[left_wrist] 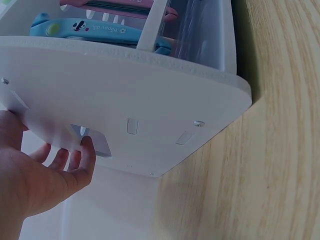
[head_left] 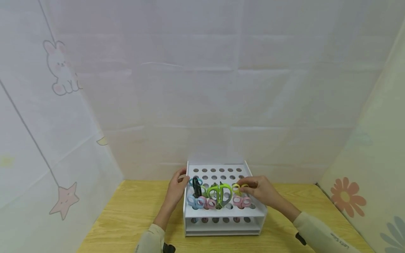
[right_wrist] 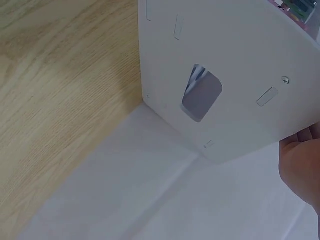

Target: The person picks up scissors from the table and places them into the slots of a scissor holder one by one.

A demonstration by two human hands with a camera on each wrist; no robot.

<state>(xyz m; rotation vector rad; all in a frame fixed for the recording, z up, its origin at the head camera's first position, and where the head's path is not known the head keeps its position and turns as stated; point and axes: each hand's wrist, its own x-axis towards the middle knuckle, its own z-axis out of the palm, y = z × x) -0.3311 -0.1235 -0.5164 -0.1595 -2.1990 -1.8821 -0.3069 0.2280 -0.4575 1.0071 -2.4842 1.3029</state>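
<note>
Two sleeved forearms are seen entering from the bottom edge of the head view, one on each side of a white rack [head_left: 221,216] that stands on a wooden table [head_left: 133,214]. The rack has a perforated top panel and lower shelves, and is placed at the middle of the table, close to the white cloth backdrop [head_left: 202,88].

The left hand [head_left: 177,188] is laid against the rack's left side wall, near the upper rear corner. In the left wrist view its fingers [left_wrist: 82,157] are seen only lightly bent, touching the outer face of the wall beside a cut-out; nothing is gripped.

The right hand [head_left: 261,189] is held over the right part of the top panel. Its fingertips are closed in a pinch on the handle of the yellow scissors [head_left: 237,189], which stand in a hole of the panel.

Several other pairs are stored upright in the front rows: green scissors [head_left: 219,193] at the middle, pink scissors [head_left: 242,201] at the front right, dark scissors [head_left: 197,186] at the left, and blue scissors [head_left: 192,201] at the front left. The rear rows of holes are seen behind them.

Beyond the rack, the backdrop is hung; a rabbit print [head_left: 61,68] is shown on the left panel and a flower print [head_left: 348,196] on the right.
</note>
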